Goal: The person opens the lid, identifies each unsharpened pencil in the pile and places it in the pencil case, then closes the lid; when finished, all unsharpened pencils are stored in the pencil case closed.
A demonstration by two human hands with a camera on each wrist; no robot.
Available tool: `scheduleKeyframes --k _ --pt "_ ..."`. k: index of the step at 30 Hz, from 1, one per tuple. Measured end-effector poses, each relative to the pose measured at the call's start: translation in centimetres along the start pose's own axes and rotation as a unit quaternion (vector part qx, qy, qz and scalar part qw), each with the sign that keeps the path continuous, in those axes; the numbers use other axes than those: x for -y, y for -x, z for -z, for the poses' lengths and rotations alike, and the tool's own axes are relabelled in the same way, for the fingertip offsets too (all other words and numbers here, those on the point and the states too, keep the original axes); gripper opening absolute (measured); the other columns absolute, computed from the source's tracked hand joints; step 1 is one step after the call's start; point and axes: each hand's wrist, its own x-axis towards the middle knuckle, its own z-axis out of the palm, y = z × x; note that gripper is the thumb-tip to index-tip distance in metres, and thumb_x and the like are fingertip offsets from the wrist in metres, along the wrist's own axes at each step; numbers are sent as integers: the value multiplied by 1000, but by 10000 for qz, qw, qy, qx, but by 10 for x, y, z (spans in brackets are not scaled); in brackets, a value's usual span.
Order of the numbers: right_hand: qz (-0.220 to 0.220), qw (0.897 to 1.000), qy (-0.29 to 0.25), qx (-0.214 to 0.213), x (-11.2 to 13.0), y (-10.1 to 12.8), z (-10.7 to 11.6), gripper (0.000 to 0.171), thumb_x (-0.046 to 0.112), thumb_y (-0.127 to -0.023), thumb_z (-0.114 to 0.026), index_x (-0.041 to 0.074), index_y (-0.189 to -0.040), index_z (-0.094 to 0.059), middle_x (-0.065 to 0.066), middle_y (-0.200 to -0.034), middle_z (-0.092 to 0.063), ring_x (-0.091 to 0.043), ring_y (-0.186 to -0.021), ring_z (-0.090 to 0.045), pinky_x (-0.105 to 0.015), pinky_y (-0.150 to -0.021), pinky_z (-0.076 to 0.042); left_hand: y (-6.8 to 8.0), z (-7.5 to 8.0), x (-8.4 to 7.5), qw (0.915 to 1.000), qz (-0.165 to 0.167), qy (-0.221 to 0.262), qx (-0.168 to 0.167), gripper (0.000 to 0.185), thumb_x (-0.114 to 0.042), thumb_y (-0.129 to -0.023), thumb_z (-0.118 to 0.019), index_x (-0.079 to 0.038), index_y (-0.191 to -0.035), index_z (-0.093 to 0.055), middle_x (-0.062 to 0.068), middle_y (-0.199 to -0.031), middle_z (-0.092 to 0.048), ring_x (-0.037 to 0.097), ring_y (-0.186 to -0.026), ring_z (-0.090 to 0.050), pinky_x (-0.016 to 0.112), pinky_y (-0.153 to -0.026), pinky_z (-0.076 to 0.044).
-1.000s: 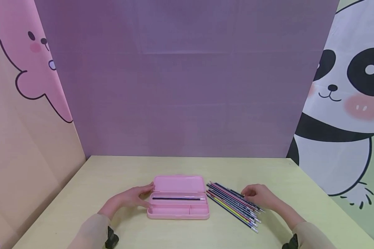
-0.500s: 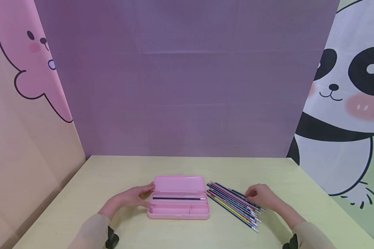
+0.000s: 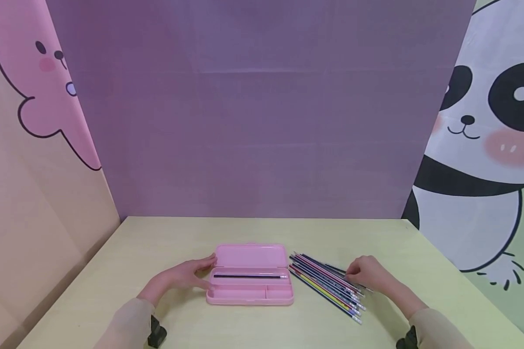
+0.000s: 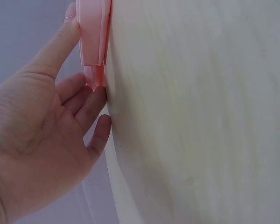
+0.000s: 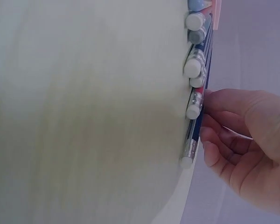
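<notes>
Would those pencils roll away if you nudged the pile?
Probably somewhat: the pencils look slim, rounded and lie loose on the smooth table. They seem stiff and light. The right hand touching them may check any rolling.

Soft, even light fills the head view, leaving only faint shadows on the bench (image 3: pixel 166 242) and no glare; the wide lens bends the backdrop edges. Both wrist views are washed out and soft, with the pencils (image 5: pixel 194 88) close to the lens blurred.

A pale yellow-green table (image 3: pixel 166 242) stands against a plain purple wall (image 3: pixel 262 121), flanked by pink-bear (image 3: pixel 39 87) and panda (image 3: pixel 489 145) panels.
</notes>
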Motion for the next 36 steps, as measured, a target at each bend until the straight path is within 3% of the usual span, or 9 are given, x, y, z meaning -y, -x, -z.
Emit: scheduleKeyframes --k 7,22,36 --pt "-51 9997 -130 -199 1 1 1 5 12 -80 -70 8 -77 -68 5 -71 -61 -3 -63 -48 -20 -57 -46 0 1 -1 10000 -22 -6 -10 87 -36 -79 -74 -6 -147 -29 19 -153 -24 40 -140 -23 56 -113 -21" --pt "241 9950 -477 -838 11 -2 4 4 13 -89 -63 8 -89 -64 3 -80 -61 -4 -69 -52 -20 -59 -48 1 -3 2 9999 9 109 -25 86 -34 -79 -75 -6 -147 -29 19 -153 -24 40 -140 -22 56 -113 -21" --pt "147 9927 -631 -1016 24 -13 4 10 16 -89 -64 8 -95 -65 2 -80 -58 -6 -69 -48 -20 -58 -45 0 -3 -2 9998 137 54 -102 88 -38 -78 -75 -9 -147 -29 16 -154 -24 39 -141 -21 56 -114 -19"
